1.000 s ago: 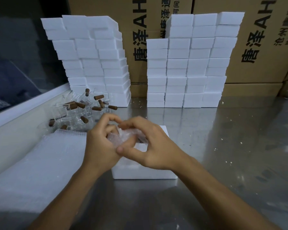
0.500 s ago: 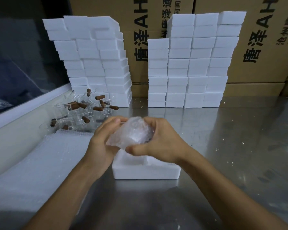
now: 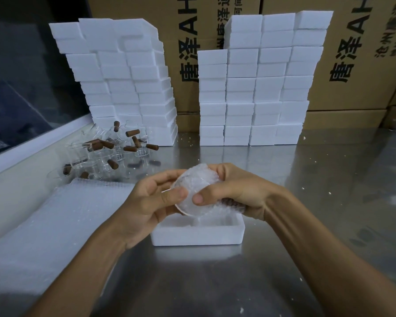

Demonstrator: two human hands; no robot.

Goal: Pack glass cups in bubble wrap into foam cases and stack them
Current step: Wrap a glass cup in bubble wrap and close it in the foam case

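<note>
Wrapped cup (image 3: 193,193) got lifted & turned; left hand (image 3: 151,207) & right hand (image 3: 236,193) both grip it, close together, over open foam case (image 3: 197,234). Prob goes in next.

Both hands hold a bubble-wrapped glass cup (image 3: 193,191) just above an open foam case (image 3: 197,235) on the steel bench (image 3: 306,202). The left hand (image 3: 146,202) has its grip on the cup's near left side; the right hand (image 3: 233,191) curls round from the right. At 10 o'clock lie loose glass cups (image 3: 114,152) with brown handles, beside bubble-wrap sheets (image 3: 55,220). At 12 o'clock stand two stacks of foam cases (image 3: 256,88).
</note>
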